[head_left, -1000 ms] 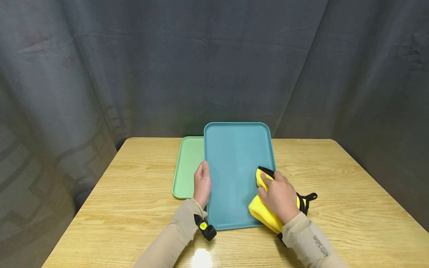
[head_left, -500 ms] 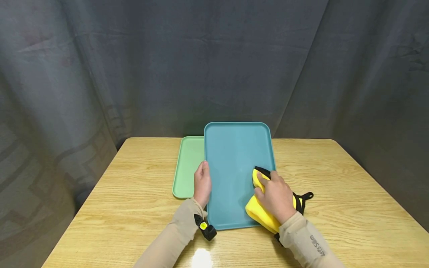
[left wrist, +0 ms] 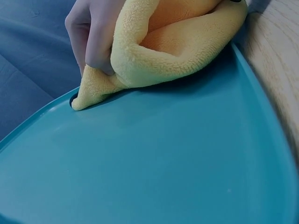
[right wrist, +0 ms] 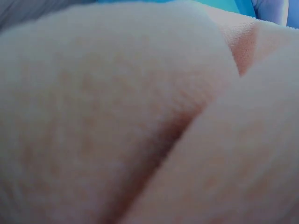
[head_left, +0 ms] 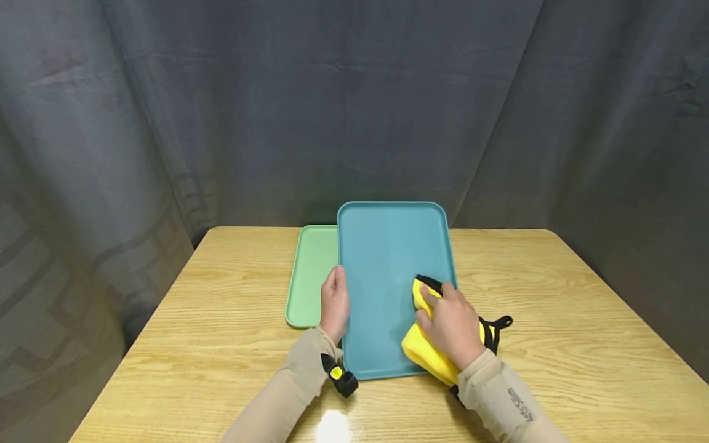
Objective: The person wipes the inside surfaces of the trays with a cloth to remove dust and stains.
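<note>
A blue rectangular tray [head_left: 388,246] is held tilted, its far edge raised, in front of me. My left hand [head_left: 335,306] grips its left rim, thumb on the rim and the other fingers hidden behind it. My right hand [head_left: 455,324] holds a bunched yellow cloth [head_left: 423,352] with black edging against the tray's lower right part. In the left wrist view, the fingers curl into the cloth [left wrist: 159,65], which touches the tray surface [left wrist: 154,158]. Cloth folds [right wrist: 117,93] fill most of the right wrist view, very close and blurred.
A green tray [head_left: 310,277] lies on the wooden table [head_left: 221,289], partly hidden behind the blue tray. Grey curtains [head_left: 332,111] hang behind the table and along both sides. A black strap with a small device [head_left: 339,376] is on the left wrist.
My right hand has slid slightly left across the blue tray with the yellow cloth. The left hand and both trays stay where they were.
</note>
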### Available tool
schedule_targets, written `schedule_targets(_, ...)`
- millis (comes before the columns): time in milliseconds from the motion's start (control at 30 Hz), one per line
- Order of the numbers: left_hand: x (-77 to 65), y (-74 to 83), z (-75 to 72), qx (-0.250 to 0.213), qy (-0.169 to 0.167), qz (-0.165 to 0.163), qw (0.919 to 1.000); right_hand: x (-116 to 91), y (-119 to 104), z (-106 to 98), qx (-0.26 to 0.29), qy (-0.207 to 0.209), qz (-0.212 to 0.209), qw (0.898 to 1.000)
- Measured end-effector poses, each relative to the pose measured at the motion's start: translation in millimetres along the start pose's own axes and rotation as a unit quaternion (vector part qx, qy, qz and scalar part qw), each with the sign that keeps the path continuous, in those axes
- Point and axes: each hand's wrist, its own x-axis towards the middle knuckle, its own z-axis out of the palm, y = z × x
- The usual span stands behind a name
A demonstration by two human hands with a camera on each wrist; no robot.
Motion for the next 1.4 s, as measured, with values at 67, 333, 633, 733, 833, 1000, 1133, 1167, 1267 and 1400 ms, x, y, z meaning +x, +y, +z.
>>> schedule_targets(67, -0.1, 0.2, -0.2, 0.001, -0.001, 0.000, 1.0000, 0.3, -1.4, -0.5, 0.001, 0.000, -0.001, 1.000)
schedule_targets(333, -0.1, 1.7, 0.5, 0.006, 0.007, -0.005, 0.9999, 0.1, -7.7, -1.3, -0.001, 0.001, -0.008, 1.000)
schedule_targets(633, -0.8, 2.3, 0.9, 0.000, 0.003, -0.002, 1.0000, -0.1, -13.8, 0.6, -0.006, 0.003, -0.021, 1.000)
schedule_targets(733, -1.0, 1.9, 0.9, 0.001, 0.004, -0.002, 1.0000, 0.0, -15.5, 1.5, -0.007, 0.005, -0.023, 1.000)
schedule_targets(833, -1.2, 1.4, 0.9, 0.002, 0.004, -0.004, 1.0000, 0.3, -16.8, 2.7, -0.008, 0.006, -0.024, 1.000)
schedule_targets(1000, -1.2, 1.1, 0.6, 0.005, 0.001, -0.003, 1.0000, -0.1, -18.6, 3.8, -0.009, 0.009, -0.029, 1.000)
schedule_targets(1133, -1.3, 1.1, 0.2, 0.005, 0.001, -0.002, 1.0000, -0.1, -19.9, 4.2, -0.008, 0.008, -0.033, 0.999)
schedule_targets(1167, -1.5, 1.3, 0.1, 0.005, 0.001, -0.002, 1.0000, 0.0, -20.2, 4.3, -0.008, 0.007, -0.033, 0.999)
schedule_targets(1267, -1.2, 1.2, 0.2, 0.005, 0.003, 0.000, 1.0000, 0.2, -21.0, 4.7, -0.010, 0.005, -0.034, 0.999)
schedule_targets(1400, -0.6, 0.9, 0.3, 0.006, 0.002, 0.002, 1.0000, 0.1, -22.5, 4.9, -0.008, 0.003, -0.033, 0.999)
